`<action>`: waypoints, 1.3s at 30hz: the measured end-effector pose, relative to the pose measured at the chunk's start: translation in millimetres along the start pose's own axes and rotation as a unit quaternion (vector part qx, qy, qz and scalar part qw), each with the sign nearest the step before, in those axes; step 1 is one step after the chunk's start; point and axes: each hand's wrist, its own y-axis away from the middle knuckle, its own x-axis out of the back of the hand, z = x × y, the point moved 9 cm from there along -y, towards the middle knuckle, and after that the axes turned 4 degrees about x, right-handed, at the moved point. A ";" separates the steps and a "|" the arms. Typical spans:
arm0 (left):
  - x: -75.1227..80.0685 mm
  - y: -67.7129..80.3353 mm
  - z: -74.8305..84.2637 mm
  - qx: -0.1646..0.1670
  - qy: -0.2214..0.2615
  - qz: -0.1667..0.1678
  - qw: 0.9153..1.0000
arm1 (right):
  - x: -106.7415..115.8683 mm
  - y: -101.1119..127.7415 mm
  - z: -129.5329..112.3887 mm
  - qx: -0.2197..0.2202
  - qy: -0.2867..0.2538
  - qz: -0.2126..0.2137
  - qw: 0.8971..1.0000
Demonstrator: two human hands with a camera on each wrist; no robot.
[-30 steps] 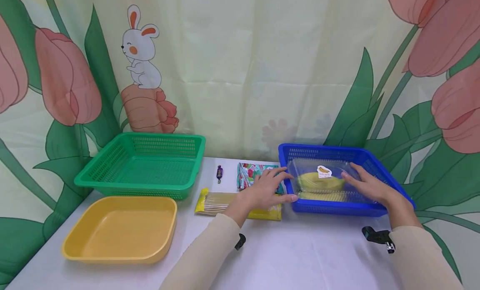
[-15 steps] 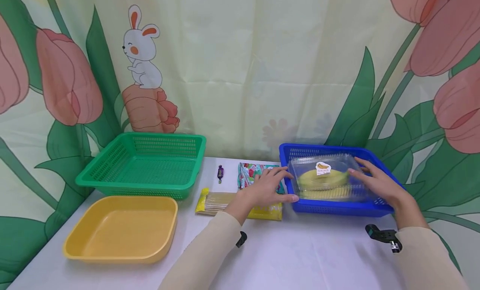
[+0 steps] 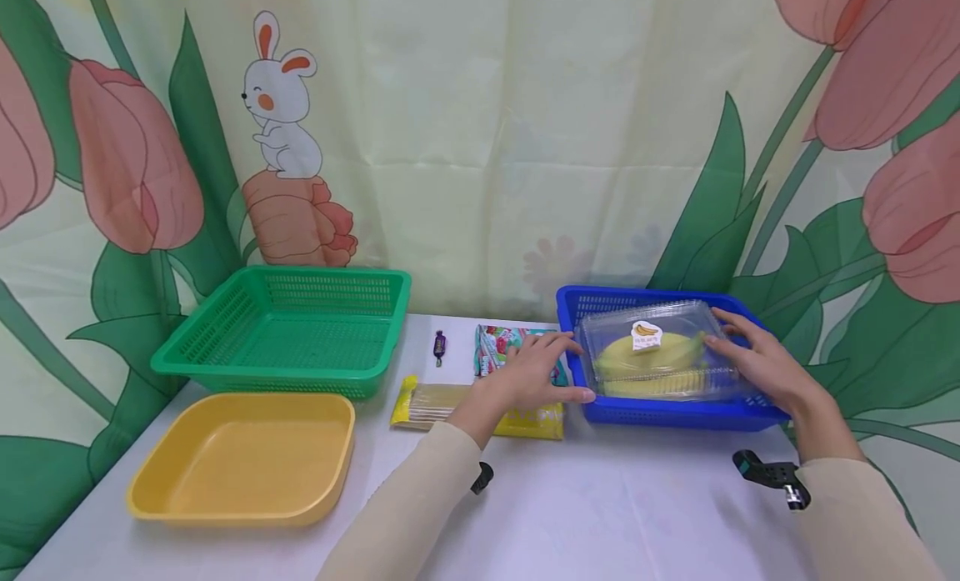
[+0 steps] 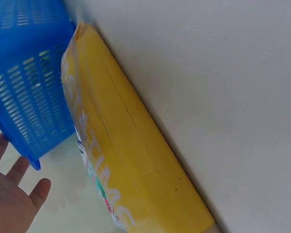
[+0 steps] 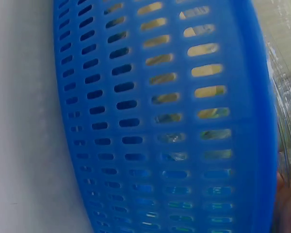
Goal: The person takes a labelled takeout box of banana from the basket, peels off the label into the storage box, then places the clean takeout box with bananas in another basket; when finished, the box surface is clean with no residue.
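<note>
A clear plastic box (image 3: 660, 323) of yellow bananas (image 3: 648, 353) with a banana sticker sits tilted in the blue basket (image 3: 675, 413), its top above the rim. My right hand (image 3: 723, 335) grips the box's right edge. My left hand (image 3: 576, 368) lies with straight fingers against the basket's left wall, thumb at the front corner. In the left wrist view the left hand (image 4: 9, 194) shows spread fingers beside the blue basket (image 4: 24, 82) and a yellow packet (image 4: 131, 160). The right wrist view is filled by the blue basket's wall (image 5: 160, 121), with the clear box's edge (image 5: 283, 97) at the right.
A green basket (image 3: 285, 331) stands at the back left, with a yellow tray (image 3: 240, 456) in front of it. A small purple candy (image 3: 439, 346), a colourful packet (image 3: 497, 348) and the yellow packet (image 3: 442, 402) lie between the baskets. A printed curtain hangs close behind.
The clear banana box has risen and tilted up out of the blue basket, and my right hand has moved up and back with it. My left hand has stayed put.
</note>
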 end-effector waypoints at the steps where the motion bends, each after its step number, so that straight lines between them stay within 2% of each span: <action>1: 0.4 0.8 -0.5 0.000 0.001 0.003 1.000 | 0.3 0.4 -1.6 0.001 -0.001 0.007 1.000; 8: 4.0 7.1 -6.1 0.006 -0.010 0.031 0.999 | 2.2 1.7 -12.3 0.000 -0.016 0.048 0.999; 15: 2.9 8.7 0.2 -0.008 -0.053 0.030 0.998 | 11.9 12.6 -12.7 0.007 -0.027 0.083 0.996; 24: 3.2 17.7 -4.3 -0.018 -0.026 0.008 0.999 | 23.6 23.3 -28.5 0.013 -0.023 0.100 0.995; 28: 7.3 21.4 -8.5 -0.012 -0.022 0.007 1.000 | 29.4 25.9 -37.0 0.016 -0.021 0.108 0.994; 32: 11.0 24.2 -9.8 -0.020 -0.021 0.007 1.000 | 34.0 29.0 -42.9 0.019 -0.012 0.118 0.993; 39: 23.8 34.8 -10.3 -0.031 -0.036 0.008 0.999 | 26.3 32.2 -53.8 0.032 -0.043 0.103 0.993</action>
